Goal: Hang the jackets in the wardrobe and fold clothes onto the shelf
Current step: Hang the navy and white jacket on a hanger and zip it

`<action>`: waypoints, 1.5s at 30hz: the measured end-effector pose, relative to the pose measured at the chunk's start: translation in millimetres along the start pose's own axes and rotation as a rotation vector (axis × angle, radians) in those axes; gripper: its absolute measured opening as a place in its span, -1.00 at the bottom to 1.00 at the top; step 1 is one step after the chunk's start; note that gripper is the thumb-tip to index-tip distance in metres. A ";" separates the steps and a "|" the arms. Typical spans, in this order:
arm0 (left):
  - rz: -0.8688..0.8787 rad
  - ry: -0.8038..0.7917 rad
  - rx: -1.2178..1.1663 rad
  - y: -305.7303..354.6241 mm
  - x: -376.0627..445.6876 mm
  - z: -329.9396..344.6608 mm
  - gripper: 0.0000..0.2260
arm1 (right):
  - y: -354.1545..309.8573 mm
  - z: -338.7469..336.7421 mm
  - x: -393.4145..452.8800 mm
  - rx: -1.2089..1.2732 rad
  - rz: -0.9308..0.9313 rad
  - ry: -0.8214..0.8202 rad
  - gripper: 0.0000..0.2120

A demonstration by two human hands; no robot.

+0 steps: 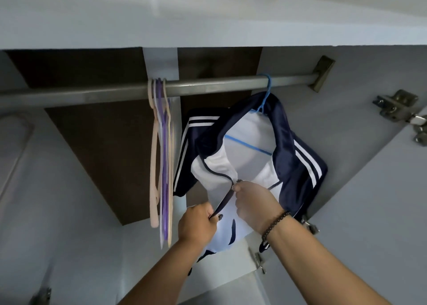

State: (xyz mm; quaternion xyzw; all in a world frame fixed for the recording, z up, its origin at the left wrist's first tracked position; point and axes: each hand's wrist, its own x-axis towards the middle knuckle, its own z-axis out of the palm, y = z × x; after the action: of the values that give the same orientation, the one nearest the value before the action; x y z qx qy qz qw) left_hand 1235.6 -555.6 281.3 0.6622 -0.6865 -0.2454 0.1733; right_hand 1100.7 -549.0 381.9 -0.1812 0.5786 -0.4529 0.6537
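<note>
right hand point(250, 199) pinching zipper pull, left hand point(198, 223) gripping jacket point(288, 156) hem at 7 o'clock; yank hard and hanger point(265, 92) could hop off rail point(208, 87)

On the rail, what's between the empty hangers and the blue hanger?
Head view: bare rail between the empty hangers and the blue hanger.
</note>
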 end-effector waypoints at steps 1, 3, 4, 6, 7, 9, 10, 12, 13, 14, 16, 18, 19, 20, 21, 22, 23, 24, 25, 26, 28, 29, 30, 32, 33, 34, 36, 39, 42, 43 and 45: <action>0.000 -0.006 0.009 0.4 1.4 0.1 -0.63 | -2.4 1.2 0.8 0.015 -0.019 0.013 -0.77; 0.016 -0.008 0.048 1.3 2.8 0.8 -0.61 | -6.1 1.9 0.8 0.024 -0.055 0.025 -0.78; 0.035 -0.007 0.076 1.8 3.2 1.2 -0.60 | -7.3 1.7 0.2 0.022 -0.070 0.026 -0.78; 0.073 0.001 0.133 3.6 3.0 1.7 -0.59 | -8.0 0.8 -1.1 0.012 -0.096 0.025 -0.79; 0.091 0.008 0.155 4.4 2.6 1.5 -0.61 | -7.3 0.4 -1.1 0.003 -0.109 0.025 -0.79; 0.117 0.013 0.169 2.5 3.0 1.4 -0.67 | -5.2 -0.1 -1.4 -0.014 -0.130 0.022 -0.79; 0.120 0.006 0.173 0.6 3.7 0.7 -0.70 | -4.0 -0.2 -1.8 -0.018 -0.139 0.018 -0.80; 0.105 -0.031 0.188 -1.2 5.8 -2.4 -0.72 | -2.3 -0.6 -3.0 -0.027 -0.164 0.008 -0.80; 0.099 -0.050 0.195 1.2 6.9 -4.6 -0.73 | -1.6 -1.0 -3.7 -0.036 -0.177 0.001 -0.81; 0.106 -0.053 0.190 5.5 8.1 -6.9 -0.74 | -0.7 -1.4 -4.9 -0.048 -0.187 -0.012 -0.80; 0.173 0.024 0.080 20.0 9.0 -11.8 -0.81 | 0.3 -1.1 -7.5 -0.071 -0.187 -0.055 -0.80; 0.285 0.155 -0.112 36.9 9.0 -16.3 -0.86 | -0.7 -0.5 -8.4 -0.088 -0.177 -0.079 -0.78; 0.321 0.200 -0.156 44.1 9.9 -18.1 -0.91 | -2.7 -1.1 -8.5 -0.087 -0.183 -0.077 -0.77; 0.340 0.219 -0.165 48.9 11.2 -19.3 -0.92 | -5.1 -2.0 -8.5 -0.084 -0.196 -0.068 -0.76; 0.345 0.216 -0.151 51.6 13.0 -20.3 -0.88 | -8.0 -2.6 -8.2 -0.084 -0.213 -0.055 -0.76; 0.348 0.204 -0.130 51.6 15.8 -20.4 -0.84 | -11.0 -2.9 -8.2 -0.089 -0.229 -0.043 -0.76; 0.341 0.185 -0.106 50.5 18.8 -20.8 -0.82 | -13.9 -2.9 -8.1 -0.093 -0.244 -0.032 -0.77; 0.338 0.166 -0.088 47.2 22.3 -19.8 -0.80 | -17.2 -2.9 -8.4 -0.091 -0.259 -0.025 -0.77; 0.317 0.136 -0.061 42.7 25.0 -18.7 -0.77 | -21.3 -2.9 -8.7 -0.080 -0.278 -0.025 -0.76; 0.291 0.105 -0.030 37.2 26.9 -16.0 -0.71 | -26.0 -3.2 -8.9 -0.064 -0.301 -0.030 -0.75; 0.226 0.050 0.010 28.7 24.8 -9.6 -0.57 | -35.3 -4.6 -9.6 -0.045 -0.342 -0.048 -0.76; 0.197 0.032 0.011 26.5 23.4 -6.8 -0.53 | -38.0 -5.9 -9.7 -0.048 -0.351 -0.057 -0.77; 0.187 0.028 0.004 24.1 23.4 -2.7 -0.50 | -38.7 -7.3 -9.4 -0.060 -0.350 -0.068 -0.79; 0.154 0.022 0.002 24.3 24.7 1.8 -0.52 | -34.7 -9.8 -7.0 -0.090 -0.321 -0.096 -0.78; 0.137 0.002 -0.008 27.1 26.0 1.8 -0.56 | -30.7 -10.9 -4.1 -0.098 -0.298 -0.102 -0.77; 0.140 -0.011 -0.055 29.1 29.5 1.7 -0.65 | -26.7 -12.4 -0.4 -0.103 -0.273 -0.096 -0.76; 0.112 -0.036 -0.176 37.6 34.5 -6.9 -0.96 | -20.1 -17.0 8.1 -0.122 -0.216 -0.046 -0.77; 0.062 0.032 -0.376 50.8 46.1 -24.2 -0.74 | -14.6 -29.0 19.7 -0.229 -0.087 0.057 -0.81; 0.008 0.094 -0.682 69.5 62.4 -47.5 -0.81 | -23.8 -42.7 23.9 -0.256 -0.036 0.154 -0.87; -0.007 0.101 -0.773 76.0 68.1 -55.2 -0.84 | -30.7 -47.1 25.3 -0.242 -0.073 0.197 -0.87; -0.030 0.093 -0.883 86.9 80.9 -66.6 -0.86 | -46.6 -54.4 28.1 -0.215 -0.179 0.281 -0.78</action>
State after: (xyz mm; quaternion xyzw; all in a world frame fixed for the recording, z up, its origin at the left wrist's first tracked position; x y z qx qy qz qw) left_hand 1196.4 -642.9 378.1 0.5449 -0.4978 -0.4874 0.4666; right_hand 1030.6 -580.3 386.3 -0.2356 0.6906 -0.4656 0.5007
